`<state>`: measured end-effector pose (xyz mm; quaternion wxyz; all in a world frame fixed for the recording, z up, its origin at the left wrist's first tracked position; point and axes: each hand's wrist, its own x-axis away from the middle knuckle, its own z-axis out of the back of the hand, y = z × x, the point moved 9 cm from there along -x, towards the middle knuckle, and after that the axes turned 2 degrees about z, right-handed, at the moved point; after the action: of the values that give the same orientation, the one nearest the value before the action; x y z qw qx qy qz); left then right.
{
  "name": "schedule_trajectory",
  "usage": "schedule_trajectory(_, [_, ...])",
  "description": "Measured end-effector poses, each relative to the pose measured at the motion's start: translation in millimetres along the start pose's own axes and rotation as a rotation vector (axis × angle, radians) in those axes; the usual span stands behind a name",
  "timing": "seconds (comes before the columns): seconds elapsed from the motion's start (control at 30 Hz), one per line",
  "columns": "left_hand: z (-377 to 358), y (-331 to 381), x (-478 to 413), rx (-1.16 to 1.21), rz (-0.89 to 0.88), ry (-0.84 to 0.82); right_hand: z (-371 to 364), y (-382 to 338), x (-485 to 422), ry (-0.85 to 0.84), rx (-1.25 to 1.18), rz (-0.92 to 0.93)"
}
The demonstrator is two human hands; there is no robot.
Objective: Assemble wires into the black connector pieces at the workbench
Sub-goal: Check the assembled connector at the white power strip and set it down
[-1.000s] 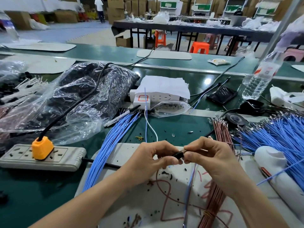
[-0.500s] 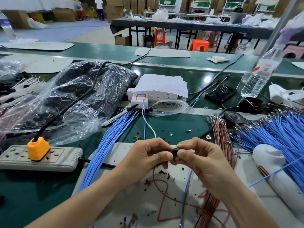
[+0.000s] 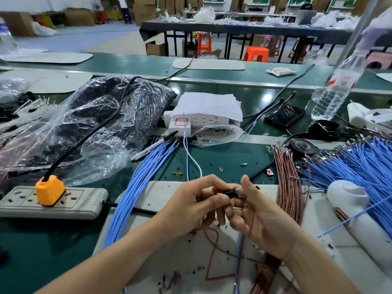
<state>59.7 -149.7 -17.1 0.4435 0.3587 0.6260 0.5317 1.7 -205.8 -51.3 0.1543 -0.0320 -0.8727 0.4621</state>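
Lying alongside are a blue wire bundle (image 3: pixel 144 183) on the left and brown wires (image 3: pixel 286 187) on the right. Left hand (image 3: pixel 195 201) and right hand (image 3: pixel 259 215) pinch the black connector (image 3: pixel 231 193) between them; blurred fingers (image 3: pixel 221 201) apparently hide its wire end.

Power strip (image 3: pixel 53 201) left; wire bundles (image 3: pixel 360 166) right.

Two hands are in view, the left hand (image 3: pixel 197 201) and the right hand (image 3: pixel 262 216), with one connector (image 3: pixel 231 193) between them. There are two power strips: a grey strip (image 3: pixel 89 200) and a white strip (image 3: pixel 203 119). One orange plug (image 3: pixel 49 189). Blue wires lie in two lots, the left bundle (image 3: pixel 140 187) and the right bundle (image 3: pixel 360 166); the brown wires (image 3: pixel 286 183) make one bundle. On the worktop's (image 3: pixel 229 158) right side: one bottle (image 3: pixel 333 92), one phone (image 3: pixel 284 114), one tape roll (image 3: pixel 310 148). One pen (image 3: pixel 152 146), one big plastic bag (image 3: pixel 106 124).
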Motion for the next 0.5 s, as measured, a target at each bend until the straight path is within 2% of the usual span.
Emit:
schedule_trajectory(0.1, [-1.3, -0.2, 0.7, -0.009, 0.002, -0.018, 1.1, 0.7, 0.3, -0.018, -0.057, 0.011])
schedule_trajectory(0.3, [2.7, 1.6, 0.6, -0.082, -0.018, 0.037, -4.4, -11.4, 3.7, -0.052, 0.011, 0.09])
schedule_trajectory(0.4, [11.9, 7.7, 1.2, -0.076, -0.044, 0.096, -9.0, -34.0, 10.5, -0.082, -0.047, 0.246])
schedule_trajectory(0.5, [18.1, 18.9, 2.7, -0.196, -0.062, 0.154, 24.8, -80.2, 25.0, 0.051, -0.256, 0.479])
